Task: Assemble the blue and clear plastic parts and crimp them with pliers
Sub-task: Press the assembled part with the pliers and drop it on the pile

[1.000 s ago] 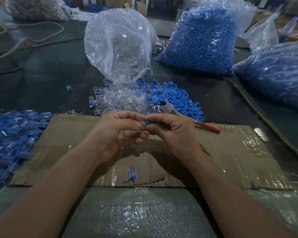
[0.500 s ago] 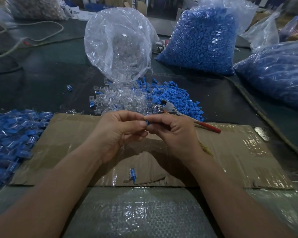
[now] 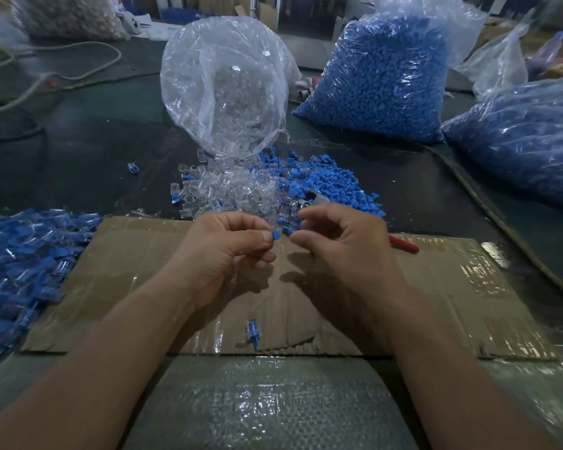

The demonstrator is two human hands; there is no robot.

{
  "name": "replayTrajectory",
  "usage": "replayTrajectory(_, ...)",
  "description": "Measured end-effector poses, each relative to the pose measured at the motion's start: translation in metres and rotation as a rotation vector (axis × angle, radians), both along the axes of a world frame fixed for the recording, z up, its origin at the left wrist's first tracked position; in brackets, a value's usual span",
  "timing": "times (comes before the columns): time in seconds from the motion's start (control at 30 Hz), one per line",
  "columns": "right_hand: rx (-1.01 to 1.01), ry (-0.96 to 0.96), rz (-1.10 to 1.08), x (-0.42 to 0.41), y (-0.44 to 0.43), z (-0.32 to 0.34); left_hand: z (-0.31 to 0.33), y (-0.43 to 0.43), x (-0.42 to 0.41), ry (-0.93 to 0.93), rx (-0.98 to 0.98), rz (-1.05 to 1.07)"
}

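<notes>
Pinches a blue part (image 3: 276,235) in the left grip (image 3: 228,251) and a second blue piece (image 3: 286,231) in the right grip (image 3: 342,251), just apart, above the cardboard (image 3: 127,254). Seems tiny, light, stiff, likely slippery; best pinched across the sides.

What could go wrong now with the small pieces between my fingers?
The left hand and right hand pinch tiny blue pieces by the fingertips; one may slip and fall onto the cardboard. The pliers lie behind the right hand by the loose pile; reaching for them may scatter it.
</notes>
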State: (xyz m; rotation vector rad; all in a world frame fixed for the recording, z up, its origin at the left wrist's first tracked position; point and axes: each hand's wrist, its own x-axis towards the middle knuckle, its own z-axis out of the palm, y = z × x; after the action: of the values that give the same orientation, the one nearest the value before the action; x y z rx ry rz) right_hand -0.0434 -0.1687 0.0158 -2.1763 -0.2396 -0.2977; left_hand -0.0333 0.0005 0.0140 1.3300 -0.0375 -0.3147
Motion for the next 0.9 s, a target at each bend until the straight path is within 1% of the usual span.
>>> replayTrajectory(0.07,-0.208,0.018,-0.128,0.005,-0.014,0.004,-0.001,0.000,0.002,0.011,-0.001,0.007)
replayTrajectory(0.13,-0.385,0.111,-0.215,0.009,-0.029,0.006,-0.002,0.001,0.002,0.025,-0.010,0.015)
replayTrajectory(0.23,-0.556,0.371,-0.248,0.011,-0.043,0.005,-0.003,0.001,0.003,0.034,-0.032,0.023)
replayTrajectory(0.27,-0.610,0.429,-0.240,0.012,-0.046,0.004,-0.003,0.001,0.003,0.040,-0.038,0.022)
replayTrajectory(0.33,-0.665,0.470,-0.236,0.013,-0.050,0.001,-0.004,0.001,0.004,0.040,-0.037,0.013)
replayTrajectory(0.4,-0.661,0.450,-0.255,0.013,-0.052,0.000,-0.005,0.001,0.005,0.025,-0.023,-0.002)
replayTrajectory(0.6,-0.554,0.361,-0.297,0.016,-0.050,-0.001,-0.008,0.003,0.006,0.024,-0.018,-0.034)
replayTrajectory(0.73,-0.563,0.181,-0.308,0.016,-0.046,0.000,-0.010,0.004,0.006,0.002,-0.038,-0.002)
replayTrajectory(0.9,-0.429,-0.004,-0.307,0.010,-0.036,0.001,-0.008,0.001,0.008,-0.067,-0.105,0.132)
